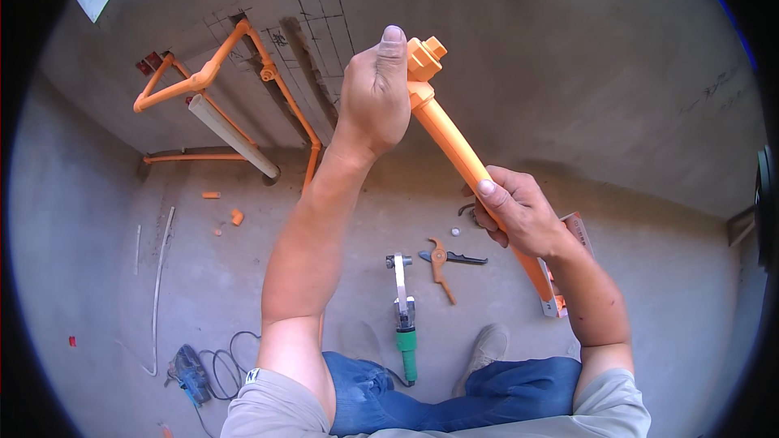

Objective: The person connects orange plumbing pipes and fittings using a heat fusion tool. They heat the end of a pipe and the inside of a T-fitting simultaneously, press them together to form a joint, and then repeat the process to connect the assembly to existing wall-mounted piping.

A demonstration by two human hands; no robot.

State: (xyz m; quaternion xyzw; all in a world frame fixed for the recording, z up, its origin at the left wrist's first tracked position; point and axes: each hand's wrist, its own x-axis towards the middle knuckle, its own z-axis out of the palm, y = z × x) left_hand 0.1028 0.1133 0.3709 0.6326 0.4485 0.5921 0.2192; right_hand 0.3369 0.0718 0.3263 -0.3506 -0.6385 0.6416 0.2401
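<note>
My left hand [376,91] is closed around an orange plastic pipe fitting [425,58] with a squared end, held up in front of me. The fitting sits at the upper end of a long orange pipe [451,143]. Lower on that pipe, my right hand [521,209] grips it with the thumb on top. The pipe slants down to the right and passes behind my right forearm. My left fingers hide part of the fitting.
A green-handled pipe welding tool [406,341] and an orange pipe cutter [439,263] lie on the floor. An open box [578,231] stands behind my right forearm. Orange pipework [280,85] runs along the wall at left, near a grey pipe [231,135]. A blue power tool [189,375] with a cable lies lower left.
</note>
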